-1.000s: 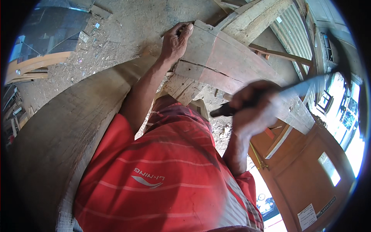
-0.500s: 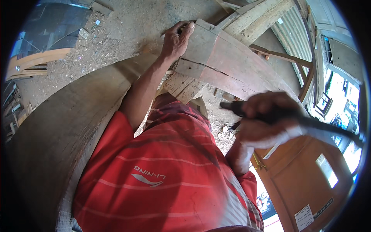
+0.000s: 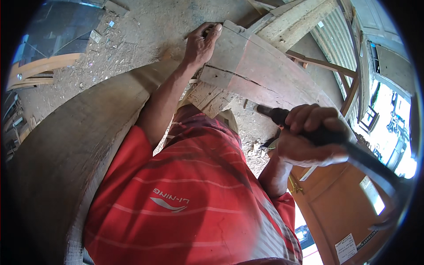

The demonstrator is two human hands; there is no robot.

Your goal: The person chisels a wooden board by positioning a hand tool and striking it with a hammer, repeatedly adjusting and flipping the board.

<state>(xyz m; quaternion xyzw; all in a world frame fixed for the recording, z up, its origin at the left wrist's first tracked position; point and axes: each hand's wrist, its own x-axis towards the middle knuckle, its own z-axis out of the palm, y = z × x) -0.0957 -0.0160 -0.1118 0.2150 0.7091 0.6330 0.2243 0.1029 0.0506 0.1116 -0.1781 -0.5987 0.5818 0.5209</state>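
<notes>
My right hand (image 3: 316, 132) is wrapped round the black grip of a claw hammer (image 3: 373, 165), raised at the right. The hammer's butt points toward the middle, and its blurred head lies at the right rim. At the upper middle, my left hand (image 3: 202, 44) is closed beside the end of a wide, worn wooden board (image 3: 260, 68). Its thumb is at the board's corner; a small dark thing shows within the fingers, too hidden to name. A long dark crack runs along the board, part of which looks pinkish.
A big curved wooden slab (image 3: 88, 115) fills the left, beside my left arm. Heavy timber (image 3: 296, 24) lies at the upper right, near a corrugated sheet (image 3: 331, 37). Wood chips litter the ground (image 3: 132, 48). An orange-brown panel (image 3: 335, 198) stands at lower right.
The hammer's butt has shifted right and up, and its head has swung down along the right rim. My right hand moved slightly rightward. The left hand keeps its place.
</notes>
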